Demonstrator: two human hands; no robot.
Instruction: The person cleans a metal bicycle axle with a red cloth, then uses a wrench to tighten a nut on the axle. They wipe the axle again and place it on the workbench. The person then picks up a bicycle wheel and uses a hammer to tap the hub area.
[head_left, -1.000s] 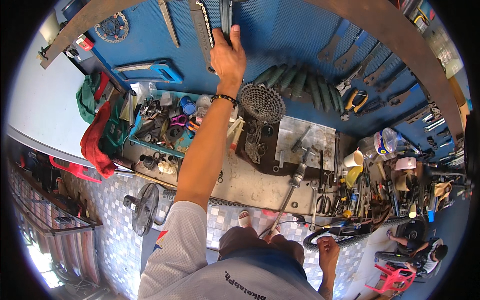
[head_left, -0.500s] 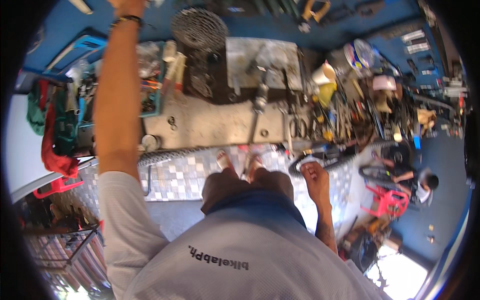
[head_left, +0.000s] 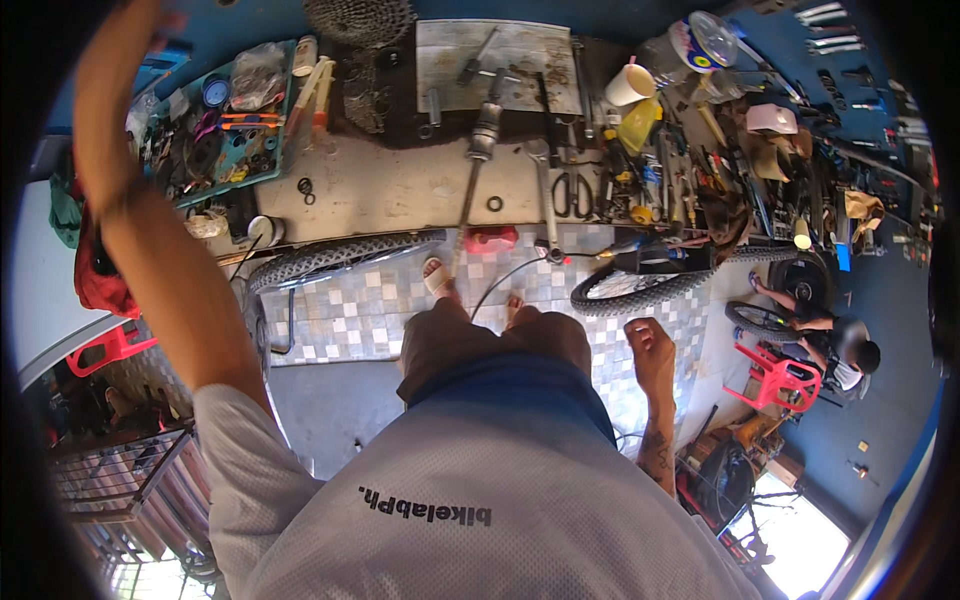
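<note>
My left hand [head_left: 155, 25] is raised at the far upper left, by the blue wall near a blue-handled tool [head_left: 165, 58]. Its fingers are smeared by motion and partly lost in the dark rim. My right hand [head_left: 652, 342] hangs low beside my body, its fingers curled in. Whether anything small sits in them is hidden. Just beyond it is a bicycle wheel with a knobbly tire [head_left: 640, 298]. Between the hands is the workbench [head_left: 385, 185], with a metal plate [head_left: 540, 45], a long shafted tool [head_left: 484, 135], a wrench [head_left: 541, 175] and scissors [head_left: 573, 192] on it.
A teal tray [head_left: 190, 190] of small parts stands at the bench's left. Another knobbly tire [head_left: 345, 258] lies under the front edge. A white cup [head_left: 630, 86] and many tools crowd the right. A person [head_left: 845, 350] sits by a pink stool [head_left: 778, 380] farther right.
My left hand has swung left and lies farther toward the upper-left rim. My right hand has moved slightly right. The view has shifted, and more of the floor and bench front shows.
</note>
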